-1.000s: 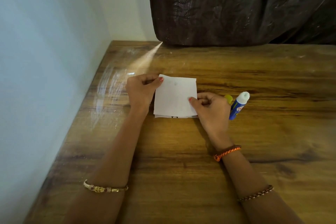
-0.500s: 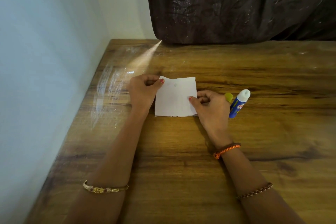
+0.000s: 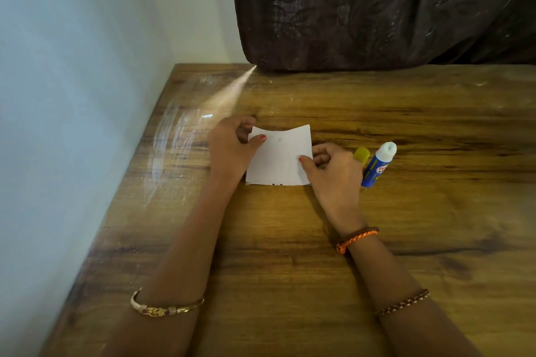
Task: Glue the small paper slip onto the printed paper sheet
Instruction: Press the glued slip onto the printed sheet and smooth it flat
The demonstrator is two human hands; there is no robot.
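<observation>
White paper (image 3: 278,161), blank side up, flat near the middle of the wooden table (image 3: 406,240), far edge curling upward in a shallow dip between two raised corners. Held between both hands, one at each side edge. Left hand (image 3: 232,148) at the far-left corner, fingers curled, thumb laid on top of the sheet with its red nail showing, pinching that corner; fingertips tucked under or behind the edge, hidden from view. Right hand (image 3: 333,168) at the right edge about halfway down, fingers curled in, thumb tip pressed onto the top surface, pinching the edge likewise. Bulk of the sheet lying between the two thumbs, near edge resting on the table, a dark bit of print (image 3: 277,183) peeking out at the bottom edge. Cannot tell whether one sheet or two stacked, nor which is slip and which is printed sheet. A small pale spot (image 3: 280,140) on the upper part of the paper.

Just right of the right hand, touching or nearly touching its knuckles: glue stick (image 3: 377,166), blue body, white tip uncapped, lying tilted toward the far right. Yellow cap (image 3: 362,155) beside it, partly hidden behind the hand.

Dark curtain (image 3: 377,9) hanging at the far edge of the table. Pale wall (image 3: 72,95) along the left. Gold bangle (image 3: 165,309) on the left forearm; orange braided band (image 3: 358,239) at the right wrist, brown beaded one (image 3: 403,303) farther up.
</observation>
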